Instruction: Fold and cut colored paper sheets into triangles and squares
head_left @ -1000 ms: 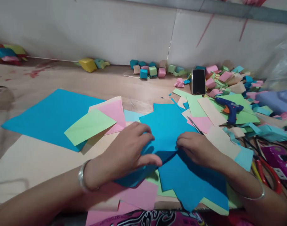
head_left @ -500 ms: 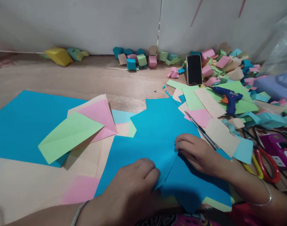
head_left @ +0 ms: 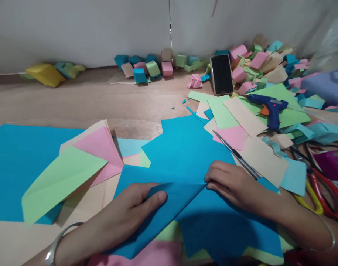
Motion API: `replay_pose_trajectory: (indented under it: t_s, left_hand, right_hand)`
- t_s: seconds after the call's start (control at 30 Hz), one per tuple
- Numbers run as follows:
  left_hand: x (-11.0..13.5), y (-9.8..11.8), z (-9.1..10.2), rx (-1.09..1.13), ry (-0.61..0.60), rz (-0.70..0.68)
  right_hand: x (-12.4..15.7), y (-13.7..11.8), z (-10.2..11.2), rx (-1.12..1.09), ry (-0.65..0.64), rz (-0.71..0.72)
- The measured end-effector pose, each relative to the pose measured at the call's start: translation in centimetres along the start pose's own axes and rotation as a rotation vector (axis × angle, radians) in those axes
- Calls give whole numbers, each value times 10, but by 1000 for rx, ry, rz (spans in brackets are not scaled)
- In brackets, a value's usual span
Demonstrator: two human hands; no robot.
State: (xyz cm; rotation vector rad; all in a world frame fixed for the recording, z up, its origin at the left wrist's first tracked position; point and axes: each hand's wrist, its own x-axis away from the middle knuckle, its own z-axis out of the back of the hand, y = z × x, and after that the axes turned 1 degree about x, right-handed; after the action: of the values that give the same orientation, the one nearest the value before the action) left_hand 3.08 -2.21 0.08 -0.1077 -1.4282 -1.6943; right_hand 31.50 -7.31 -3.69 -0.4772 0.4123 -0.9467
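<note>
A large sheet of blue paper (head_left: 185, 144) with notched, angular edges lies in front of me, one part folded over along a slanting crease. My left hand (head_left: 138, 207) grips the folded flap, thumb on top and fingers hidden beneath the paper. At the flap's right-hand point, the bent fingertips of my right hand (head_left: 226, 181) pinch the paper. A pen-like craft knife (head_left: 238, 155) rests just beyond my right hand. Under the blue paper, green and pink sheets peek out at the near edge.
Left lie another blue sheet (head_left: 8, 170) and a folded green paper (head_left: 63, 177). A phone (head_left: 221, 75), a blue glue gun (head_left: 270, 107) and red-and-yellow-handled scissors (head_left: 321, 192) are on the right. Small paper boxes (head_left: 139, 75) line the wall; paper pieces crowd the right.
My left hand has turned and shifted left, now gripping the flap with the thumb on top. The flap appears wider and lifted. My right hand stays at its point. The view has shifted slightly right.
</note>
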Motion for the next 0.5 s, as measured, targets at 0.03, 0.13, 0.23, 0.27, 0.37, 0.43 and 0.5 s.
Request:
replay_pose_trajectory:
  t_s: [0.03,0.13,0.23,0.27,0.37,0.43,0.5]
  left_hand:
    - [0,0,0,-22,22,-4]
    - [1,-2,-3,-200,159,-88]
    - [-1,-4,-7,-393,285,-175]
    - [-2,-5,-8,-435,299,-183]
    - [-3,-9,-12,-536,322,-158]
    - [-1,-11,-16,-629,378,-156]
    - [1,-14,-21,-738,427,-189]
  right_hand:
    - [0,0,-1,14,2,3]
    - [0,-1,-2,76,-6,9]
    - [1,-4,-4,123,-19,-7]
    - [2,-5,-4,132,-17,-18]
    - [4,-6,-4,144,5,-41]
    - [4,-6,-4,123,11,-47]
    - [5,-5,-5,88,8,-58]
